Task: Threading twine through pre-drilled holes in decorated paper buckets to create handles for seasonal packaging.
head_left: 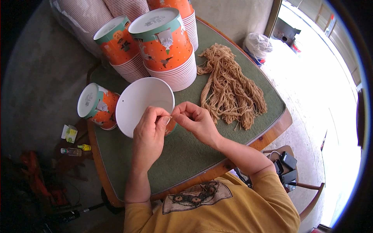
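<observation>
A paper bucket (136, 97), white inside, stands tilted toward me on the table, with a small dark hole near its left rim. At its near right rim my left hand (150, 126) is closed in a pinch, thumb against fingers. My right hand (199, 123) pinches right beside it, fingertips almost touching the left ones. A short bit of pale cord (169, 117) shows between the two pinches; most of it is hidden by the fingers. To the right of my hands lies a loose bundle of tan cords (233, 89).
Stacks of upside-down orange and green paper buckets (165, 46) rise at the back. A single bucket (101, 106) sits at the left edge. Green cloth covers the wooden table (186, 163). A chair (311, 194) with dark devices stands at right; small bottles (71, 152) lie lower left.
</observation>
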Tool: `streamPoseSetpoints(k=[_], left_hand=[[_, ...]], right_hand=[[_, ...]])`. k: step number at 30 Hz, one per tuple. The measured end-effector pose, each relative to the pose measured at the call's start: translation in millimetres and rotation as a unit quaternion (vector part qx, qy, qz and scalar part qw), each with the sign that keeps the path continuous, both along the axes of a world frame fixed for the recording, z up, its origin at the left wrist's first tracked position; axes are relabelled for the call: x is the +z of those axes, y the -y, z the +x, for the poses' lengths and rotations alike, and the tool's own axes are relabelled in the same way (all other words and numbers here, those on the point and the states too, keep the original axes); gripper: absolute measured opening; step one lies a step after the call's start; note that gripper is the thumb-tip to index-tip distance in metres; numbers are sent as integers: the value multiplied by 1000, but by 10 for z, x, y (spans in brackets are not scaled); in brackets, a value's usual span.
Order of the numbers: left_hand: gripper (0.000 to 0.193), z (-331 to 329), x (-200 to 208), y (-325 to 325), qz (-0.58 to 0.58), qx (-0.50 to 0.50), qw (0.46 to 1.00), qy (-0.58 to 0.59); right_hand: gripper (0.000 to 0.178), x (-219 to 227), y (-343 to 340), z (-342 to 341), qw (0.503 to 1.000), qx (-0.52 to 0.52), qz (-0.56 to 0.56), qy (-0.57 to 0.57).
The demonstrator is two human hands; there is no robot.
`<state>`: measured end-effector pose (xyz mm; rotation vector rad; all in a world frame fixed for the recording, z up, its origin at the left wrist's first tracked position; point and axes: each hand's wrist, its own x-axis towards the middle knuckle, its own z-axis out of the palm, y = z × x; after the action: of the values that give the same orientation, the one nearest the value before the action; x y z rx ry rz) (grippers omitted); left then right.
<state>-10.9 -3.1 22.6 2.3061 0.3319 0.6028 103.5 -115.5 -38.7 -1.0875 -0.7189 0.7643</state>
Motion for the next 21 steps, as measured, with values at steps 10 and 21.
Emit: streamPoseSetpoints(k=[10, 21], left_hand=[[8, -7, -21, -27, 3, -13, 1000, 3], [10, -4, -11, -20, 17, -5, 1000, -2]], right_hand=[[12, -26, 13, 11, 993, -56, -39, 96], [6, 14, 27, -5, 996, -48, -39, 62]])
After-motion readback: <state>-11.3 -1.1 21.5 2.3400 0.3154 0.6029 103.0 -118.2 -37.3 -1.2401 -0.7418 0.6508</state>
